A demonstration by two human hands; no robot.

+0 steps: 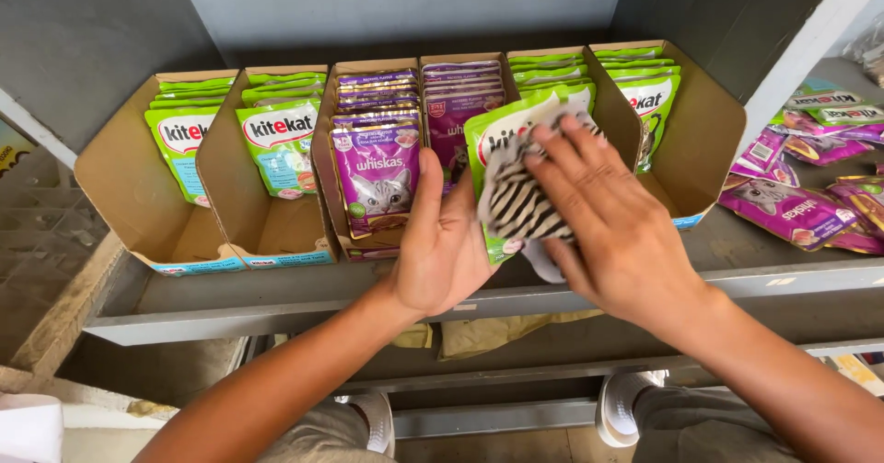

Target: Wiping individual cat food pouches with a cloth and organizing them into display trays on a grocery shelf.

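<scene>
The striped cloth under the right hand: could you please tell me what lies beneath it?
A green pouch, held by the left hand; the striped cloth and right hand cover its front.
</scene>
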